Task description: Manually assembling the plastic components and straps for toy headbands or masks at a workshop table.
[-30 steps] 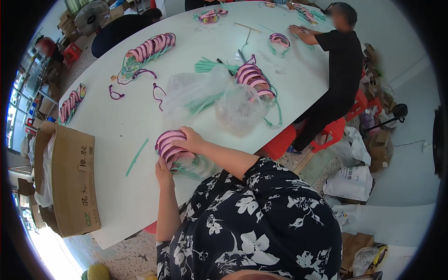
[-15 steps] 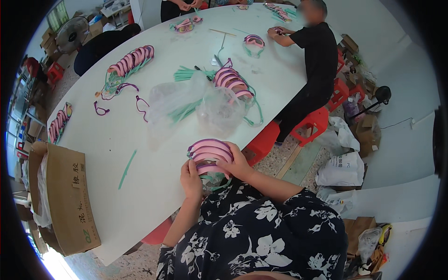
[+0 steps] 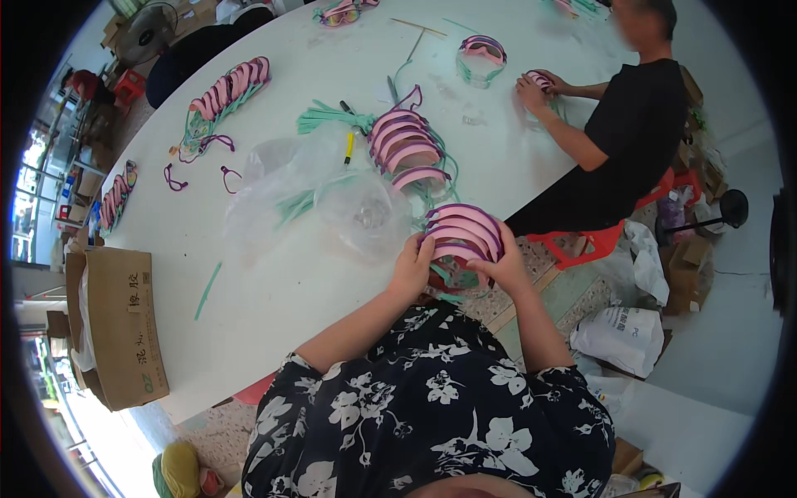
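Evidently the white surface is well occupied beyond the person. Nearest the work, a row of pink-and-purple goggles with trailing green straps lies just past the held pieces, and crumpled clear plastic spreads to its left, covering the space ahead of the left forearm. A fanned bundle of green strips and a yellow-and-black tool lie close by. Farther left are another goggle row, loose purple frames and, nearer, a single green strip. Across on the right, a co-worker in black handles similar goggles.

Both forearms reach forward from the floral sleeves. The left hand and right hand grip a small stack of pink goggles from opposite sides, thumbs turned inward, at the surface's near edge; green straps dangle beneath.

At the left end stands a cardboard box with a pale plastic bag inside; anything deeper is hidden. A white sack sits on the floor at right, its contents unseen.
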### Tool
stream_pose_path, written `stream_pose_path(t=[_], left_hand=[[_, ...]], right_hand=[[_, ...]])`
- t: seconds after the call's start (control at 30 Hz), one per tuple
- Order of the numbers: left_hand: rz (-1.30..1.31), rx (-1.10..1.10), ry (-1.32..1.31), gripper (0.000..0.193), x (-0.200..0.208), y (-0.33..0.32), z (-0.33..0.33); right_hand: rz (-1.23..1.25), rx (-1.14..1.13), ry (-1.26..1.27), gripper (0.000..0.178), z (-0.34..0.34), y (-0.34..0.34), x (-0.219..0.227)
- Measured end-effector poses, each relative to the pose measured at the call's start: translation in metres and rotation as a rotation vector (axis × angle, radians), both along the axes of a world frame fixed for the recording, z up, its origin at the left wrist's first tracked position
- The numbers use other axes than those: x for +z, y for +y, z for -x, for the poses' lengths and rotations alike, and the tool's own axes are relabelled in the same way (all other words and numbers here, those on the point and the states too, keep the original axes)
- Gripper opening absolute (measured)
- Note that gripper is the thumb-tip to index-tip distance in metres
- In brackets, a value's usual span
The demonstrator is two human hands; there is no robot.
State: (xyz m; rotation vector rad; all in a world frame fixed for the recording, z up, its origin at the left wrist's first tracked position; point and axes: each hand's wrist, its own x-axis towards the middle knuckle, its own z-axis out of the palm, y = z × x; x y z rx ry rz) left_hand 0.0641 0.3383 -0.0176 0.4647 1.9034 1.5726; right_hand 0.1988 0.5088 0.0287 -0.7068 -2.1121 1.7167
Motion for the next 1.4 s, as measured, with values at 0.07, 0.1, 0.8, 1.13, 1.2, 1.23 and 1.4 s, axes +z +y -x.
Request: stream_pose_path(t=[0.07, 0.1, 0.8, 1.13, 1.2, 1.23, 1.4], left_hand=[[-0.072, 0.031, -0.287, 0.049, -0.001, 0.024, 0.005], [-0.121, 0.046, -0.428, 0.050, -0.002, 0.037, 0.007], [0.050, 0.355, -0.541, 0.038, -0.011, 0.132, 0.097], [0.088, 0.327, -0.459, 0.041, -0.014, 0.144, 0.100], [0.116, 0.307, -0.414, 0.046, -0.010, 0.144, 0.097], [0.141, 0.292, -0.398, 0.050, -0.009, 0.144, 0.097], [0.250, 0.232, -0.347, 0.061, -0.023, 0.127, 0.097]], right_hand=[[0.038, 0.078, -0.036, 0.092, 0.022, 0.032, 0.000], [0.048, 0.117, -0.053, 0.090, 0.035, 0.048, 0.001], [-0.329, 0.368, 0.055, 0.078, 0.213, 0.177, -0.059], [-0.668, 0.058, 0.263, 0.067, 0.191, 0.148, -0.045], [-0.748, 0.081, 0.247, 0.060, 0.187, 0.128, -0.044], [-0.832, 0.105, 0.149, 0.060, 0.186, 0.118, -0.047], [-0.884, 0.163, 0.022, 0.062, 0.187, 0.114, -0.056]])
